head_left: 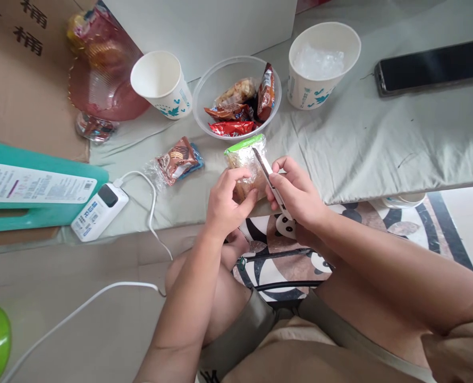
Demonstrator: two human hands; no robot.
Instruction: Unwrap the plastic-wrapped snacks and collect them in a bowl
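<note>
Between thumb and fingers, my left hand (230, 199) grips a clear snack packet (250, 159) with a bright green top edge, over the front of the covered table. My right hand (298, 191) is closed around a white utility knife (274, 183), its dark blade lying along the packet's right side near the green strip. Whether the blade touches the film I cannot tell. Just behind the packet stands a clear plastic bowl (199, 103) holding several wrapped snacks (230, 111). Left of my left hand lie brown and blue wrappers (180, 159).
Two paper cups (167, 88) (306, 93) flank the bowl; the right one contains clear plastic. A phone (431, 66) lies far right. At left are a reddish bowl (109, 96), a teal container (41, 186) and a white charger (100, 211) whose cable (152, 205) hangs over the edge.
</note>
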